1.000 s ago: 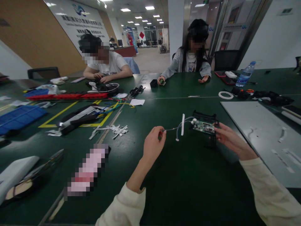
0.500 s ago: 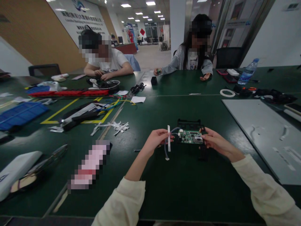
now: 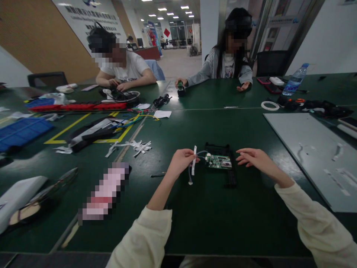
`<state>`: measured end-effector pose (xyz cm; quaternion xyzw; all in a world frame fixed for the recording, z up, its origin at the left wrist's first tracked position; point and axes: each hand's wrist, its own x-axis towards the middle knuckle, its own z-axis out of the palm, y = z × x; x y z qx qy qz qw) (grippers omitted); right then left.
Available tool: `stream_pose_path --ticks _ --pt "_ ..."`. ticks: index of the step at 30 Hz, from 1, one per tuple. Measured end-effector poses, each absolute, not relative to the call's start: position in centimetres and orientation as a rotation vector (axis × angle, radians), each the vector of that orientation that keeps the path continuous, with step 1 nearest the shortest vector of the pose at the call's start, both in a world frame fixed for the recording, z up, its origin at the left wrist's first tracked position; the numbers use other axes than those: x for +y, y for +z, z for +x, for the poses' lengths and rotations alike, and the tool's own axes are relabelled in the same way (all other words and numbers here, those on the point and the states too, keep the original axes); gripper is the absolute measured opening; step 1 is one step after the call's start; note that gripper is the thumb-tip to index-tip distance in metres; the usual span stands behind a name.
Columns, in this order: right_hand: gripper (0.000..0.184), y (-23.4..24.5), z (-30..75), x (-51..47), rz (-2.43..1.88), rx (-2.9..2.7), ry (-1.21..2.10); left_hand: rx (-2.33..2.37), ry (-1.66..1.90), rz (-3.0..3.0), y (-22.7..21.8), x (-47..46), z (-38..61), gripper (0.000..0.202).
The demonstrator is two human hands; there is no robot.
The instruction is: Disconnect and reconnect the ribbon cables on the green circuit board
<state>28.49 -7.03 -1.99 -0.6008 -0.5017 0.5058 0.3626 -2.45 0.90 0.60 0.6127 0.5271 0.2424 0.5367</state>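
Observation:
A green circuit board (image 3: 218, 161) sits by a black plastic frame (image 3: 231, 178) on the table in front of me. Grey cable (image 3: 201, 152) runs from the board's left end to my left hand (image 3: 183, 160), whose fingers are pinched on it. A white strip of tape (image 3: 194, 163) is upright at those fingertips, and the cable's loose end with a white connector (image 3: 190, 182) hangs below. My right hand (image 3: 250, 157) is just right of the frame, apart from it, fingers stretched out and holding nothing.
A grey panel (image 3: 295, 149) lies to the right. At left are a phone (image 3: 107, 191), white tape scraps (image 3: 141, 146) and a blue basket (image 3: 23, 134). A tape roll (image 3: 270, 106) and water bottle (image 3: 295, 79) stand further back. Two people sit across the table.
My right hand has let go of the board and moved off to its right. My left hand still pinches the cable. The person at far right has brought a small board to a black block.

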Motion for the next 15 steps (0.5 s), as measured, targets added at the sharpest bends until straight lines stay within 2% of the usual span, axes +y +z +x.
stream_pose_path --ticks 4,6,8,10,15 --pt "0.036 -0.8 33.5 -7.3 -1.678 -1.315 0.678 1.282 0.554 1.493 0.3 1.0 -2.4 0.01" --pt "0.031 -0.7 37.2 -7.9 -1.873 -1.296 0.158 1.279 0.553 1.514 0.2 1.1 -2.4 0.01" --pt "0.037 -1.3 41.3 -8.7 -2.039 -1.197 -0.224 1.274 0.561 1.529 0.1 1.2 -2.3 0.01" --pt "0.044 -2.6 45.0 -9.6 -2.201 -1.133 -0.327 1.264 0.571 1.538 0.0 1.2 -2.3 0.01" --pt "0.05 -5.5 50.2 -11.6 -2.454 -1.129 -0.176 1.268 0.582 1.564 0.0 1.3 -2.4 0.027"
